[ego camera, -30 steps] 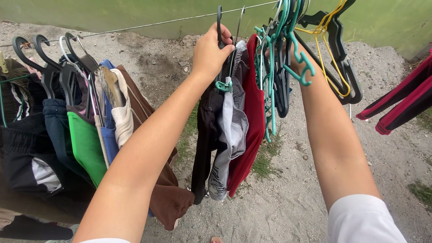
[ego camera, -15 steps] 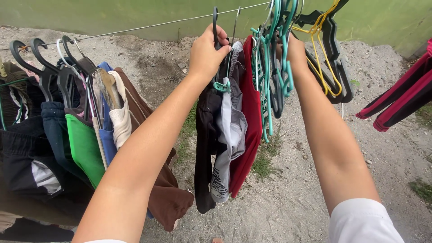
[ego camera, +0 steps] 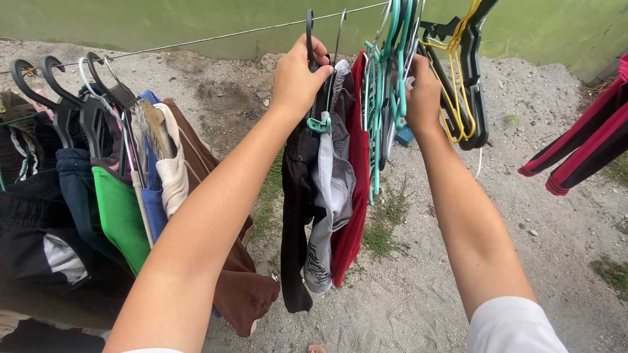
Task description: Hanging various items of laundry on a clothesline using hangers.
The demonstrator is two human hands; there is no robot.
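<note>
A thin wire (ego camera: 196, 40) ran across the top, strung over gritty grey sand (ego camera: 418, 274) with small tufts of grass. From it hung a black plastic hanger (ego camera: 310, 39) with a curved hook, carrying limp black, grey and red garments (ego camera: 327, 189). Just right of these hung a bunch of empty teal hangers (ego camera: 383, 85), thin and angular, then black and yellow hangers (ego camera: 461, 85). Farther left, dark hooks held a crowded row of clothes (ego camera: 118, 196) in green, blue, cream and brown. Striped red cloth (ego camera: 582, 144) hung at the right edge.

The left hand (ego camera: 297, 75) was raised, arm outstretched, fingers closed round the black hanger's neck below the wire. The right hand (ego camera: 422, 95) reached up among the teal hangers, which hid its fingers; whether they gripped one could not be told.
</note>
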